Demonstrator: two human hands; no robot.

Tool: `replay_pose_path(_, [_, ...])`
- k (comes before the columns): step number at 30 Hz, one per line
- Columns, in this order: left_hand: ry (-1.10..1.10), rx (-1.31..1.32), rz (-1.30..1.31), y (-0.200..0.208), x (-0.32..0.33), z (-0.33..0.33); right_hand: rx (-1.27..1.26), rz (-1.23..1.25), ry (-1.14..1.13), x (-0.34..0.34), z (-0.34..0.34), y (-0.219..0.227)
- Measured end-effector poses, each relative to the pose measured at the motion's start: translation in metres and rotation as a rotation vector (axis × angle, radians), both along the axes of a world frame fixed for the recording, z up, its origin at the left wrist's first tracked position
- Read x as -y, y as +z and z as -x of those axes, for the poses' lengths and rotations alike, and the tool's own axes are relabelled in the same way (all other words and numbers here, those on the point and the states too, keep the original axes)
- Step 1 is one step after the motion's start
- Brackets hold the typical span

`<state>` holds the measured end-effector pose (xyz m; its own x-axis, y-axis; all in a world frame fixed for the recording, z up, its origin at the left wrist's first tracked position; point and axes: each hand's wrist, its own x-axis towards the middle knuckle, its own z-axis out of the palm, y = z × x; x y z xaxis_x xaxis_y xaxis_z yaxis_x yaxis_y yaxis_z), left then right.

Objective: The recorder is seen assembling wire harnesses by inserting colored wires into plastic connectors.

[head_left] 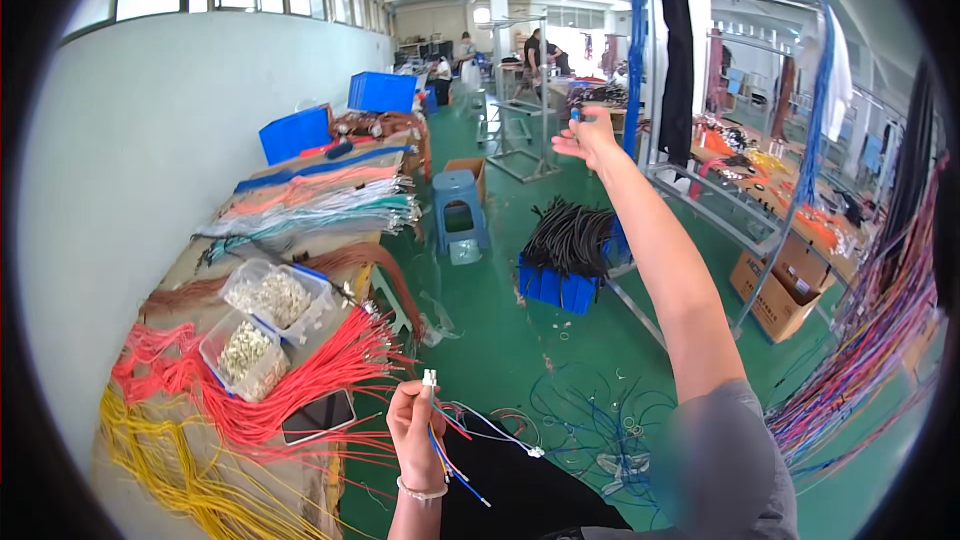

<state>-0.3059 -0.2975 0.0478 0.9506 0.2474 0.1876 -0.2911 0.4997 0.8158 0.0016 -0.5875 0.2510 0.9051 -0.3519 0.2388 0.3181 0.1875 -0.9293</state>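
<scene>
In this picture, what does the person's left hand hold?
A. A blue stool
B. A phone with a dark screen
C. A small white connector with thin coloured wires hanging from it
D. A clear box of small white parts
C: the left hand grips a small white connector at its fingertips, with thin coloured wires trailing down from it, while the phone lies on the table.

Left hand (415, 430) held low, grip closed on a small white connector (430, 378) with blue, red and white wires (455, 455) trailing down. Right hand (588, 135) raised far out, fingers pinching a blue wire (634, 70) hanging off the metal rack (700, 195). Worktop (195, 265) at left carries red wire bundles (300, 380), yellow wires (170, 460), two clear tubs of terminals (262, 325) and a phone (318, 416). Green floor (500, 340).
</scene>
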Motion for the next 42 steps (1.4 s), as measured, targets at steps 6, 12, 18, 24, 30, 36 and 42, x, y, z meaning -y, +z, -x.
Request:
replay_pose_path(6, [-0.099,0.052,0.033,-0.001,0.006,0.001,0.029,-0.002,0.224,0.054,0.024,0.040])
replay_pose_path(12, [-0.129,0.036,0.074,-0.002,0.005,0.004,0.153,0.198,0.018,0.064,0.048,0.042])
replay_pose_path(18, [-0.157,0.021,0.123,-0.010,0.005,-0.002,0.159,0.313,-0.373,0.075,0.047,0.048])
replay_pose_path(24, [-0.241,0.036,0.139,-0.015,0.011,-0.011,0.248,0.362,-0.531,0.104,0.053,0.064])
replay_pose_path(30, [-0.260,0.026,0.139,-0.021,0.014,-0.015,0.185,0.358,-0.563,0.095,0.067,0.065])
replay_pose_path(36, [-0.259,-0.013,0.127,-0.024,0.017,-0.009,0.197,0.352,-0.475,0.097,0.075,0.050])
replay_pose_path(42, [-0.278,0.002,0.117,-0.019,0.019,-0.001,0.187,0.351,-0.452,0.096,0.079,0.044])
